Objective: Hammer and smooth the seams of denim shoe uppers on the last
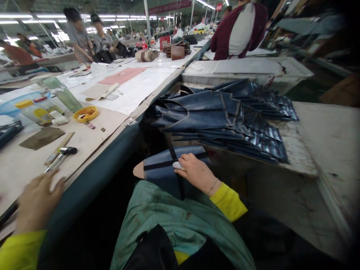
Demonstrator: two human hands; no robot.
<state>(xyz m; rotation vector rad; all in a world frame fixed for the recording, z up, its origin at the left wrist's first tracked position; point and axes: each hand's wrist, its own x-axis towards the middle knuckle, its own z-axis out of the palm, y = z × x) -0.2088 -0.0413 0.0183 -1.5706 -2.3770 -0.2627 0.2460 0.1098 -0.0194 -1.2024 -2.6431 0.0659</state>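
Observation:
On my lap, over a green apron (pixel 168 213), lies a dark blue piece with crossed black straps (pixel 160 162) and a tan tip. My right hand (pixel 198 173) rests on it, closed, with a small whitish object (pixel 178 165) between thumb and fingers. My left hand (pixel 39 198) is over the left table's near edge, slightly blurred, its thumb apart from the fingers; nothing shows in it. Just beyond that hand lie a black-headed tool (pixel 67 150) and a wooden-handled tool (pixel 59 148).
Stacked blue pieces (pixel 208 108) cover the bench on the right. A yellow dish (pixel 85 114), a green bottle (pixel 63 93) and a yellow-lidded jar (pixel 33 112) stand on the left table. Several people are farther back, one in dark red (pixel 257 22).

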